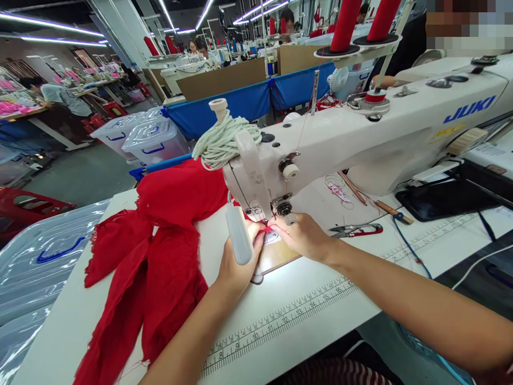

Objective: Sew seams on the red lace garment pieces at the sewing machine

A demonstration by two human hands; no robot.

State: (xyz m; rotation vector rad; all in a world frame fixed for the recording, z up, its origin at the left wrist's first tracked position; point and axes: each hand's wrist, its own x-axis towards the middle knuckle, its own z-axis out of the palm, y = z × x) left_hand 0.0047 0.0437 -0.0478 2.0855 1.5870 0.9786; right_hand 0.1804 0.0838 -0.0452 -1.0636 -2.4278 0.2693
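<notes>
A white sewing machine (pixel 352 139) stands across the table, its needle area lit from above. My left hand (pixel 238 262) is just below the needle, fingers closed on the edge of the red fabric (pixel 168 256), partly hidden by the machine's pale lever (pixel 239 235). On the needle's right, my right hand (pixel 306 235) pinches the same small bit of red fabric between thumb and fingers. Most of the cloth lies bunched on the table to the left, its edges frayed. A red thread runs down the machine head.
Thread snips (pixel 356 230) lie right of my right hand, near a wooden-handled tool (pixel 395 211) and a black phone-like slab (pixel 449 198). A printed ruler (pixel 280 321) runs along the table's front. Lidded plastic bins (pixel 52 251) stand at the left. Other people work in the background.
</notes>
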